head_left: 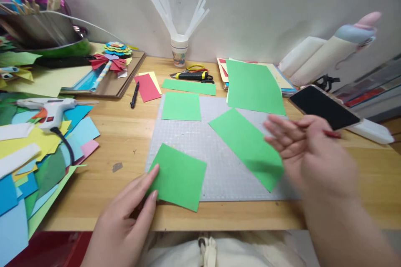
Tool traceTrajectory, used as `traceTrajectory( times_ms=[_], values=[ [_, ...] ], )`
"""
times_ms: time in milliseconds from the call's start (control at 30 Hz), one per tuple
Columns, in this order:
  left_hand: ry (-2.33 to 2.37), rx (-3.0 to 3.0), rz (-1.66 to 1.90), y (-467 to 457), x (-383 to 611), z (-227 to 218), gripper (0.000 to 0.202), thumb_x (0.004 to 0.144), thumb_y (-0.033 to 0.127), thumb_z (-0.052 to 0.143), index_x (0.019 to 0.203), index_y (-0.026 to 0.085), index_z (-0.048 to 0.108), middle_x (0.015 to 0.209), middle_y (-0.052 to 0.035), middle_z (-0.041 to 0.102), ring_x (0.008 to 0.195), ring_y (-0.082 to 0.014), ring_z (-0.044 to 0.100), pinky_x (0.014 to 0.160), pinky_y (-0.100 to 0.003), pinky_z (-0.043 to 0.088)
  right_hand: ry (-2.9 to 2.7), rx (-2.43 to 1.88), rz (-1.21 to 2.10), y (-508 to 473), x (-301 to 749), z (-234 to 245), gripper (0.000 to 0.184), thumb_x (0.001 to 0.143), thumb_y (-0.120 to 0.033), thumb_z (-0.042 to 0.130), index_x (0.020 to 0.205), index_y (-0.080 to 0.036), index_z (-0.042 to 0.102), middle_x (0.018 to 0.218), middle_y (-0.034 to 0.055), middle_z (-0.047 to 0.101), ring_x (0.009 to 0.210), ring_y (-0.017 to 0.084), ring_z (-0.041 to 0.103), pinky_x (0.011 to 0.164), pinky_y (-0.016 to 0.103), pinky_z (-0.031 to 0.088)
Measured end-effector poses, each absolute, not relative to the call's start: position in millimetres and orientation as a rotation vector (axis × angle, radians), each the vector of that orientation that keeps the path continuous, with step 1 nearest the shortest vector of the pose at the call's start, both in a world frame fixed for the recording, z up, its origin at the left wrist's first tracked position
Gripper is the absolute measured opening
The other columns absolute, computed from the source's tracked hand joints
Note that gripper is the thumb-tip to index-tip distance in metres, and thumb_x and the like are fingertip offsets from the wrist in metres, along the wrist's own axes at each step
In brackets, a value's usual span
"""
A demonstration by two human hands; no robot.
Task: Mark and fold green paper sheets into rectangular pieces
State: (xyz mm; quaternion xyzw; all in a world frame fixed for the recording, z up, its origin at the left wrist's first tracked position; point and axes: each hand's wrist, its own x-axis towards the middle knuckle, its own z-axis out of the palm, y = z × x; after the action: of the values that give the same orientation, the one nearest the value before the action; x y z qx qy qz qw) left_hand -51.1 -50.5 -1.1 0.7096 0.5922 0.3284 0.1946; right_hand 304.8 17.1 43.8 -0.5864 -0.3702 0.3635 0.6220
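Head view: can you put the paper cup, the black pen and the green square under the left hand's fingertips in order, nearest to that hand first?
1. Green square: touched by the left hand.
2. Black pen: farther back, left of the grey mat.
3. Paper cup: at the back, by the wall.

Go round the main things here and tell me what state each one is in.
Near green paper, touched by the left hand
Long green paper, slanted across the cutting mat
Paper cup, upright, holding white sticks
Glue gun, lying on its side
Black pen, lying down
Phone, screen dark
Utility knife, lying down, blade unclear
Right hand, raised, palm showing
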Motion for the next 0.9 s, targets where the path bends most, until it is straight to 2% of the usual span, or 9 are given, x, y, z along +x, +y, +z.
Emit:
traceTrajectory(
  times_ms=[100,200,300,400,533,600,700,767,900],
  values=[
    [1.701,1.938,1.0,-52.4,-46.9,1.5,0.043,0.088,0.033,0.059,0.13,0.045,0.058,0.126,0.0074,0.068,0.108,-0.02,0.069,0.088,-0.029,0.06,-1.007,-1.29,1.023,1.2,246.8,31.7,0.028,0.094,-0.055,0.051,0.088,-0.029,0.042,0.101,0.0045,0.075,0.109,0.025,0.068,0.089,0.047,0.055],
    [1.69,1.871,1.049,-53.8,-44.2,1.6,0.044,0.088,0.032,0.06,0.129,0.047,0.058,0.123,0.0094,0.069,0.105,-0.0189,0.071,0.087,-0.029,0.061,-1.151,-1.299,1.307,-6.6,207.7,21.5,0.036,0.087,-0.051,0.065,0.088,-0.028,0.038,0.115,0.0061,0.071,0.113,0.023,0.065,0.095,0.044,0.052],
    [1.649,1.828,1.098,-54.5,-43.6,-0.1,0.044,0.089,0.031,0.06,0.13,0.047,0.057,0.123,0.0095,0.07,0.103,-0.0188,0.071,0.087,-0.029,0.061,-1.161,-1.257,1.518,-5.1,190.3,20.5,0.046,0.076,-0.04,0.078,0.086,-0.027,0.036,0.097,-0.0012,0.069,0.09,0.016,0.069,0.077,0.031,0.056],
    [1.665,1.82,1.069,-57.0,-46.9,0.6,0.05,0.09,0.031,0.058,0.137,0.046,0.05,0.129,0.0071,0.067,0.109,-0.02,0.068,0.091,-0.033,0.06,-1.111,-1.289,1.597,2.7,183.8,25.0,0.043,0.074,-0.033,0.077,0.085,-0.026,0.037,0.066,-0.0114,0.048,0.054,0.007,0.054,0.052,0.019,0.048],
    [1.856,2.032,1.074,-66.6,-60.6,-0.9,0.052,0.088,0.024,0.056,0.136,0.041,0.047,0.126,-0.0016,0.062,0.114,-0.0238,0.061,0.097,-0.042,0.051,-1.232,-1.382,1.519,13.8,184.2,27.7,0.036,0.074,-0.03,0.074,0.083,-0.026,0.039,0.06,-0.0122,0.038,0.045,0.006,0.044,0.043,0.018,0.043],
    [1.863,2.241,1.054,-72.7,-67.9,-6.2,0.044,0.084,0.018,0.059,0.123,0.039,0.056,0.107,-0.0027,0.062,0.099,-0.0228,0.062,0.087,-0.041,0.049,-1.385,-1.419,1.279,15.4,189.8,27.6,0.029,0.078,-0.028,0.071,0.084,-0.027,0.042,0.062,-0.0096,0.046,0.05,0.01,0.054,0.047,0.023,0.049],
    [1.847,2.403,1.056,-79.2,-72.7,-17.0,0.042,0.078,0.013,0.064,0.113,0.036,0.059,0.097,-0.0026,0.059,0.086,-0.0205,0.06,0.076,-0.038,0.046,-1.814,-1.305,0.645,11.5,203.1,26.9,0.018,0.085,-0.016,0.059,0.079,-0.028,0.046,0.085,-0.0002,0.071,0.087,0.021,0.071,0.082,0.041,0.057],
    [1.865,2.421,1.097,-80.1,-71.9,-22.5,0.043,0.076,0.011,0.067,0.112,0.034,0.059,0.098,-0.003,0.059,0.085,-0.0197,0.059,0.076,-0.036,0.046,-2.256,-1.041,0.304,6.8,211.2,24.2,0.022,0.086,-0.009,0.052,0.075,-0.028,0.051,0.106,0.0007,0.075,0.11,0.024,0.066,0.101,0.049,0.049],
    [1.846,2.509,1.206,-75.1,-67.7,-23.9,0.034,0.076,0.008,0.072,0.105,0.024,0.064,0.092,-0.0036,0.062,0.083,-0.0186,0.059,0.075,-0.034,0.044,-2.632,-0.744,-0.06,-2.6,216.3,11.2,0.029,0.091,-0.002,0.042,0.094,-0.02,0.064,0.129,0.0029,0.067,0.129,0.022,0.054,0.115,0.043,0.037]
  ],
)
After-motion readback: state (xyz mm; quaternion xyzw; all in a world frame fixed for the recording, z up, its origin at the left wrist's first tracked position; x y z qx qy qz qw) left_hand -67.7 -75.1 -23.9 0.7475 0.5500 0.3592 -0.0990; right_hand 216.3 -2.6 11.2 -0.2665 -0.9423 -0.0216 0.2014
